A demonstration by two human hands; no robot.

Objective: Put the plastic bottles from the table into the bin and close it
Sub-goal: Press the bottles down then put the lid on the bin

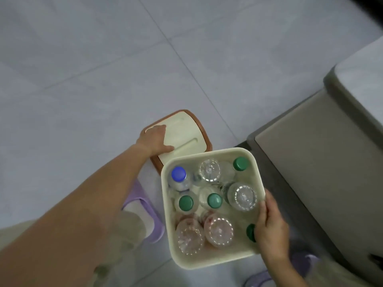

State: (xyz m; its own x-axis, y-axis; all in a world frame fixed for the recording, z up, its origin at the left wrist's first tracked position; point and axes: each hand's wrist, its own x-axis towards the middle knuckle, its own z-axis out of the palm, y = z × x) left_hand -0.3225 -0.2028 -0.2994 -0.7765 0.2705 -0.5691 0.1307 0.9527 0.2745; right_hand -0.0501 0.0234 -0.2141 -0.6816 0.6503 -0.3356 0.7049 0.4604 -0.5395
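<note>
A cream square bin (209, 263) stands on the floor, filled with several clear plastic bottles (241, 196), some cap-up with green caps (186, 203) and one with a blue cap (178, 173), others bottom-up. Its lid (186, 133), cream inside with a brown rim, lies underside-up on the floor just behind the bin. My left hand (154, 139) grips the lid's left edge. My right hand (269, 228) holds the bin's right rim, fingers curled over it and hiding part of a green cap.
A grey-edged table (352, 112) stands close to the right of the bin. My feet in purple slippers (143, 216) are on the tiled floor at the bin's left and lower right.
</note>
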